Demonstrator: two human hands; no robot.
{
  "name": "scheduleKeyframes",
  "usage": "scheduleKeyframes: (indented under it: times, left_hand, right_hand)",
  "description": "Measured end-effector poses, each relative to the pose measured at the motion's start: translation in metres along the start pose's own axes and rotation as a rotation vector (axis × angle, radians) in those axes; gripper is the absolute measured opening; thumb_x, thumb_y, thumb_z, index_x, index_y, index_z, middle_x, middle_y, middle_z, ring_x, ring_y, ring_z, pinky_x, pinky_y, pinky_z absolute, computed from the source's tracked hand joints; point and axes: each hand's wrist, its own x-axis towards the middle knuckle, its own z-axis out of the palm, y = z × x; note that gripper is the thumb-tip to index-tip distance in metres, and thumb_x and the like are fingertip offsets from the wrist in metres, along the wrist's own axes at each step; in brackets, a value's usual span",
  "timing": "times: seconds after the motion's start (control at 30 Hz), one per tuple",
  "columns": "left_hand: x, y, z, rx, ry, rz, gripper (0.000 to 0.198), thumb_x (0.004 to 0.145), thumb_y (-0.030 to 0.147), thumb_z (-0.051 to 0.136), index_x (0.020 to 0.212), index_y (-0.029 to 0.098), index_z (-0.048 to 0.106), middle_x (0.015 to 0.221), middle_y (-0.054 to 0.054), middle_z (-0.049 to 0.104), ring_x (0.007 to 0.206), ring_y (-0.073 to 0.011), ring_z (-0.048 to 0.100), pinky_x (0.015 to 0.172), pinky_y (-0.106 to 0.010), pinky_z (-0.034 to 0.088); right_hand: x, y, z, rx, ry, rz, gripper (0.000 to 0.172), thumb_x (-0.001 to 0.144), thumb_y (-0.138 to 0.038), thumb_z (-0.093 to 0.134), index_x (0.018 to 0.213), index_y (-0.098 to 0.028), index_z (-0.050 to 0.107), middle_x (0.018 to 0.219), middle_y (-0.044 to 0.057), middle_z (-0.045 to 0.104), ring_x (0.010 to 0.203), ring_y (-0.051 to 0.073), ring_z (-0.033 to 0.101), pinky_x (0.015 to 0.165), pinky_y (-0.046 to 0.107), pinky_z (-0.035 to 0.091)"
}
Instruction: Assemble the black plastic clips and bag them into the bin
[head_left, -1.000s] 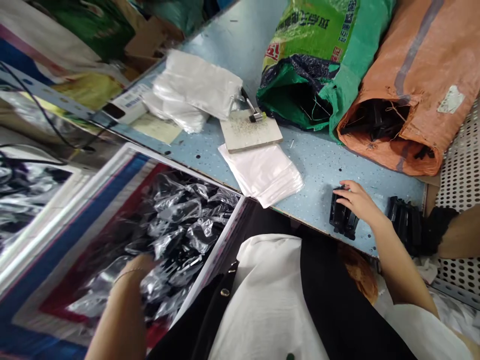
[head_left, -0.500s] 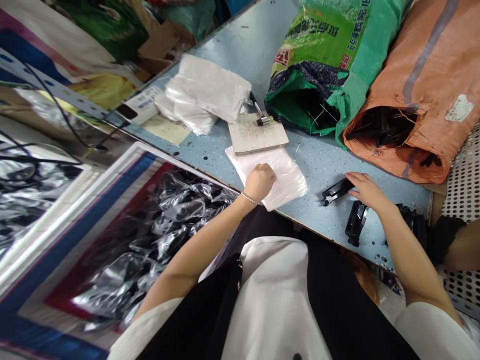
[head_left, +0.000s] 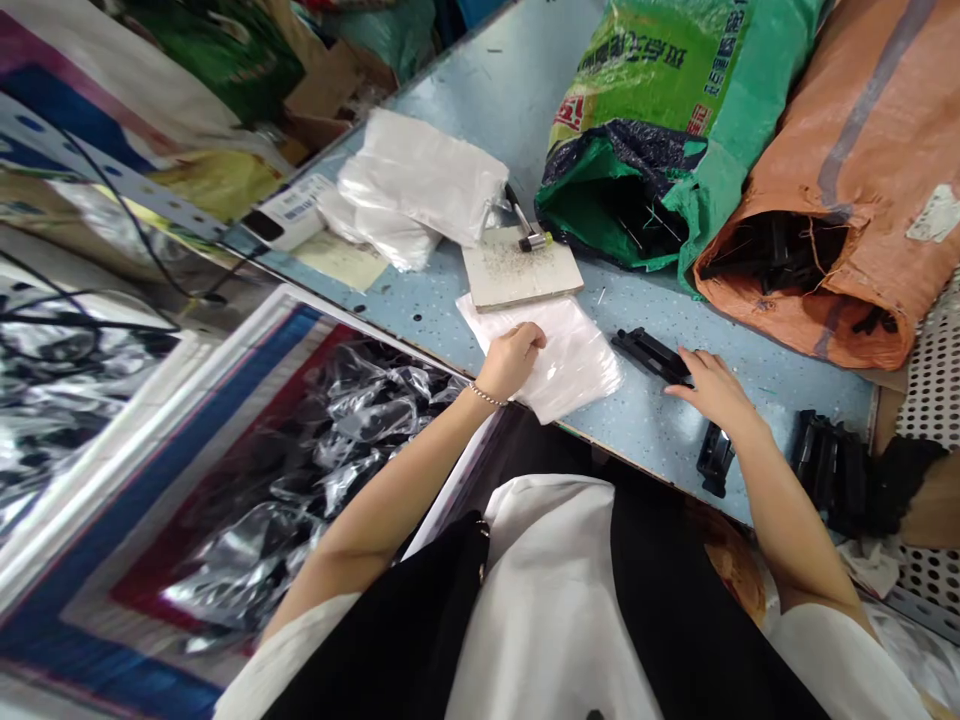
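Note:
In the head view my left hand rests on a stack of clear plastic bags with its fingers curled. Whether a bag is pinched in them is hidden. My right hand has thumb and fingers closed on the near end of a long black plastic part. That part points left, towards the bags, low over the table or touching it. A second black part lies by my right wrist. Several more black parts stand side by side to the right of my forearm.
A board with a pen sits behind the bags, beside another bag pile. A green sack and an orange sack lie open at the back right. Bagged black items fill a bin at left.
My right hand has moved left with the black part, which has come nearer the bags and turned. My left hand has slid slightly left over the bags.

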Motion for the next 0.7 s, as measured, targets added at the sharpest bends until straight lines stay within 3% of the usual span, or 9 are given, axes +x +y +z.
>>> scheduleKeyframes:
  times: [0.1, 0.17, 0.27, 0.37, 0.43, 0.5, 0.6, 0.7]
  left_hand:
    - [0.004, -0.005, -0.001, -0.017, 0.011, 0.062, 0.028, 0.085, 0.009, 0.044, 0.095, 0.017, 0.069, 0.105, -0.01, 0.073, 0.101, -0.0214, 0.068, 0.097, -0.037, 0.054]
    - [0.007, -0.007, 0.0, -0.041, -0.006, 0.046, 0.03, 0.086, 0.014, 0.049, 0.107, 0.015, 0.071, 0.112, -0.012, 0.072, 0.099, -0.0216, 0.068, 0.096, -0.038, 0.055]
    - [0.01, -0.008, 0.002, -0.088, -0.045, 0.004, 0.039, 0.082, 0.014, 0.051, 0.116, 0.013, 0.071, 0.121, -0.014, 0.07, 0.091, -0.0197, 0.068, 0.091, -0.036, 0.056]
    - [0.011, -0.012, -0.004, -0.162, -0.094, -0.038, 0.053, 0.074, 0.01, 0.049, 0.124, 0.013, 0.069, 0.134, -0.014, 0.065, 0.083, -0.0155, 0.066, 0.082, -0.031, 0.057]
    - [0.009, -0.013, -0.011, -0.217, -0.1, -0.048, 0.058, 0.074, 0.01, 0.049, 0.129, 0.014, 0.067, 0.138, -0.014, 0.063, 0.08, -0.0137, 0.065, 0.077, -0.029, 0.056]
    - [0.006, -0.012, -0.017, -0.217, -0.041, -0.048, 0.049, 0.08, 0.015, 0.051, 0.125, 0.016, 0.069, 0.13, -0.012, 0.068, 0.083, -0.0148, 0.064, 0.077, -0.029, 0.055]
    - [0.001, -0.008, -0.021, -0.07, 0.142, -0.097, 0.023, 0.088, 0.025, 0.056, 0.098, 0.016, 0.075, 0.101, -0.009, 0.073, 0.084, -0.0182, 0.064, 0.082, -0.032, 0.055]
    - [0.002, -0.007, -0.016, 0.089, 0.224, -0.057, 0.019, 0.09, 0.02, 0.054, 0.092, 0.017, 0.073, 0.097, -0.009, 0.073, 0.087, -0.0197, 0.066, 0.086, -0.034, 0.055]
  right_hand:
    - [-0.002, -0.01, -0.004, 0.216, -0.035, 0.135, 0.045, 0.084, -0.042, 0.069, 0.119, -0.013, 0.07, 0.107, 0.017, 0.072, 0.102, 0.037, 0.066, 0.09, 0.051, 0.052]
    - [-0.005, -0.03, -0.002, 0.651, -0.107, 0.224, 0.037, 0.083, -0.046, 0.069, 0.105, -0.016, 0.073, 0.092, 0.012, 0.074, 0.086, 0.03, 0.07, 0.08, 0.044, 0.055]
    - [-0.013, -0.078, 0.018, 1.504, -0.378, 0.283, 0.034, 0.084, -0.048, 0.067, 0.096, -0.017, 0.071, 0.086, 0.008, 0.075, 0.075, 0.021, 0.07, 0.066, 0.033, 0.058]
    - [-0.018, -0.126, 0.049, 2.039, -0.717, 0.452, 0.031, 0.087, -0.04, 0.068, 0.102, -0.013, 0.068, 0.088, 0.01, 0.075, 0.069, 0.015, 0.068, 0.055, 0.022, 0.058]
    - [-0.018, -0.146, 0.064, 2.213, -0.88, 0.588, 0.032, 0.092, -0.037, 0.064, 0.109, -0.01, 0.064, 0.085, 0.009, 0.074, 0.063, 0.011, 0.064, 0.049, 0.017, 0.057]
    - [-0.018, -0.154, 0.073, 2.325, -0.939, 0.663, 0.034, 0.096, -0.036, 0.06, 0.114, -0.008, 0.061, 0.084, 0.009, 0.073, 0.062, 0.01, 0.062, 0.048, 0.015, 0.057]
    - [-0.02, -0.153, 0.073, 2.442, -0.856, 0.669, 0.036, 0.099, -0.038, 0.057, 0.116, -0.007, 0.06, 0.085, 0.009, 0.073, 0.064, 0.01, 0.064, 0.051, 0.014, 0.058]
    - [-0.023, -0.146, 0.068, 2.48, -0.791, 0.654, 0.037, 0.101, -0.039, 0.053, 0.118, -0.008, 0.06, 0.085, 0.008, 0.073, 0.064, 0.01, 0.064, 0.051, 0.015, 0.059]
